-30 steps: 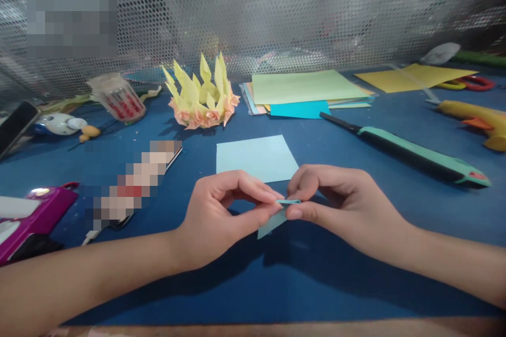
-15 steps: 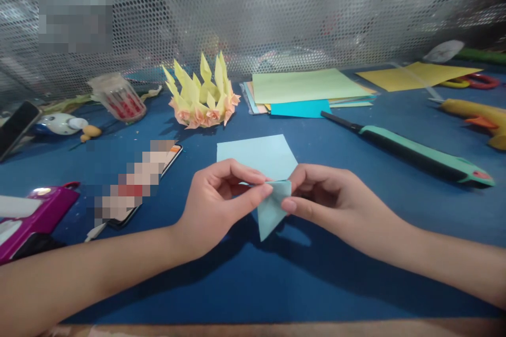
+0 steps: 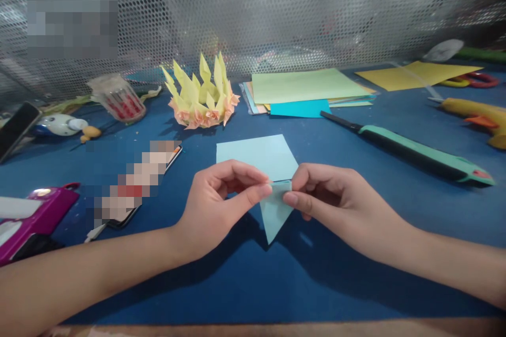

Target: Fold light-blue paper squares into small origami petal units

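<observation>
A small folded light-blue paper triangle (image 3: pixel 275 214) hangs point-down between my two hands above the blue table (image 3: pixel 276 279). My left hand (image 3: pixel 221 205) pinches its top left corner with thumb and forefinger. My right hand (image 3: pixel 336 202) pinches the top right corner the same way. Just behind them a flat light-blue paper square (image 3: pixel 256 157) lies on the table.
A yellow and pink folded-paper crown (image 3: pixel 201 96) stands behind. A stack of coloured sheets (image 3: pixel 304 92), a green-handled cutter (image 3: pixel 411 150), a yellow glue gun (image 3: pixel 478 116), scissors (image 3: pixel 472 81) and yellow paper (image 3: pixel 415 76) lie right. A phone (image 3: pixel 134 179), jar (image 3: pixel 117 97) and magenta tool (image 3: pixel 35 218) lie left.
The folded piece has turned from nearly edge-on to facing me, its point now hanging straight down. Both hands have risen slightly and stayed pinched on it.
</observation>
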{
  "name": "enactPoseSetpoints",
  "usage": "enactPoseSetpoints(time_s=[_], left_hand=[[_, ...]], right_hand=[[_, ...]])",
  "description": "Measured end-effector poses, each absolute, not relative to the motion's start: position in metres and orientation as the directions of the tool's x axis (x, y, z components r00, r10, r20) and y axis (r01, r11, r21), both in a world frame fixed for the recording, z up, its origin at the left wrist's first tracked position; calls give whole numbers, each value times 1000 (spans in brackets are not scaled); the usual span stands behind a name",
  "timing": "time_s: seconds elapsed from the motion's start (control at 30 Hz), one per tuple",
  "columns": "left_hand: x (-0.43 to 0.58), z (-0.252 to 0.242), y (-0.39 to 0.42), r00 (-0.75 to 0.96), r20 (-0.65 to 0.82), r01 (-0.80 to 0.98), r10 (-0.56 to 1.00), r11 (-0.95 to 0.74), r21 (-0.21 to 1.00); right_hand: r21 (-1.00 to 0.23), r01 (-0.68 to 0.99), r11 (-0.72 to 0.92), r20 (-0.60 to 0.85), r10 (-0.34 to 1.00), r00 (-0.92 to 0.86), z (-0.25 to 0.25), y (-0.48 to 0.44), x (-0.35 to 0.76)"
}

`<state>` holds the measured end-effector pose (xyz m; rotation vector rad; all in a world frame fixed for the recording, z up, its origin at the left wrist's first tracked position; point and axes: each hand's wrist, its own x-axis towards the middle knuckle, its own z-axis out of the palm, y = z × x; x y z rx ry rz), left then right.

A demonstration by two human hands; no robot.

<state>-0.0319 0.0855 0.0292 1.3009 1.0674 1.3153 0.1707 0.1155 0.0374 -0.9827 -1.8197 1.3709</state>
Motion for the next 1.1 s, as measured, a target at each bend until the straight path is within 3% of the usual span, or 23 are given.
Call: enactPoseSetpoints(time_s=[0.27,0.37,0.67,0.83,0.93,1.1], left_hand=[[-34,29,87,182,161,13,970,-166,986],[-33,30,86,196,176,45,965,-188,981],[-33,30,85,171,157,-102,973,-141,985],[-31,30,86,145,134,-11,980,-134,991],[-31,30,87,96,128,20,987,-131,991],[-31,28,89,-2,128,-84,992,-127,988]], right_hand=[[-805,277,524,308,769,-560,37,113,174],[-780,249,574,356,734,-579,38,111,175],[-860,225,458,300,810,-503,37,116,174],[-849,232,474,305,800,-516,35,114,174],[-896,221,386,230,827,-513,34,116,172],[-948,191,254,123,848,-516,32,119,170]])
